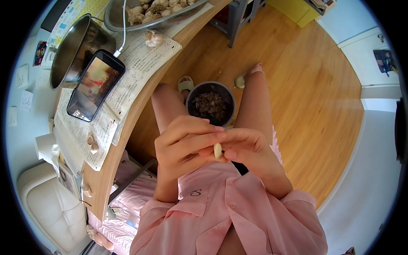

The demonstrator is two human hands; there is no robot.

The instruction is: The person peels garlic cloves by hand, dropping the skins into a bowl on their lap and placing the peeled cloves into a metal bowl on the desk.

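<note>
A pale peeled garlic clove (217,151) sits at the fingertips, in front of my chest. My left hand (180,142) has its fingers curled around the clove's left side. From the other side, my right hand (253,148) pinches at it with thumb and bent fingers. The fingertips of both hands meet over the clove, so part of the grip is hidden. Below the hands, between the knees, a dark round bin (190,106) stands on the floor with brownish papery skins (210,105) inside.
On the table at left, a phone (95,85) with a white cable leans against a steel pot (63,57). A metal basin (117,25) holds several garlic bulbs. One bulb (154,38) and a few cloves (93,147) lie on printed papers (140,63). The table's wooden edge (127,138) runs close to my left arm.
</note>
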